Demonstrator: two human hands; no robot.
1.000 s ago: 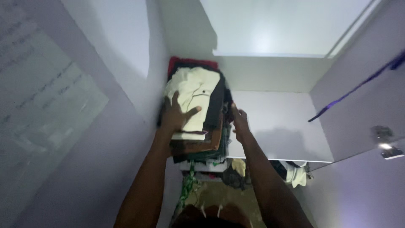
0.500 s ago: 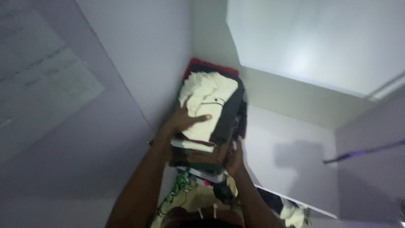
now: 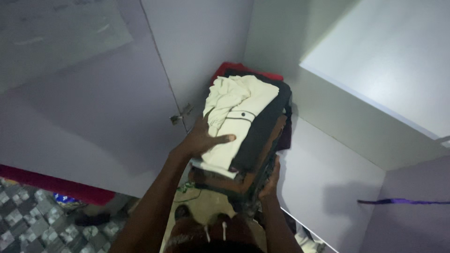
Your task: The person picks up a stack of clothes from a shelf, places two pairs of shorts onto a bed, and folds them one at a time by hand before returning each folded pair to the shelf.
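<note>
Dim light; much is hard to read. The stack of folded clothes (image 3: 248, 136) sits at frame centre, its lower layers mostly hidden behind the top ones, showing only as thin edges of brown, dark and red cloth; how many pieces it holds cannot be told. Its near bottom end is cut off by the person's forearms and a dark rounded shape at the bottom edge of the frame. The left hand (image 3: 202, 139) lies flat on top, fingers spread over the cream garment (image 3: 236, 117), thumb pointing right across it; palm pressing, not curled around anything. The right hand (image 3: 271, 180) is largely hidden under the stack's lower right side, only fingers wrapping up against the dark edge show, so how fully it grips cannot be told, though it touches and supports the pile. The stack's long axis runs from lower left centre up toward upper right centre, far end pointing into the corner where the grey cupboard door (image 3: 117, 107) meets the pale wall (image 3: 337, 112). A black garment (image 3: 262, 126) lies just beside the cream one on its right. A small metal latch (image 3: 179, 117) shows on the door, left of the stack. Patterned floor tiles (image 3: 33, 220) at lower left; a purple strap (image 3: 403, 202) at lower right, its ends cut off
</note>
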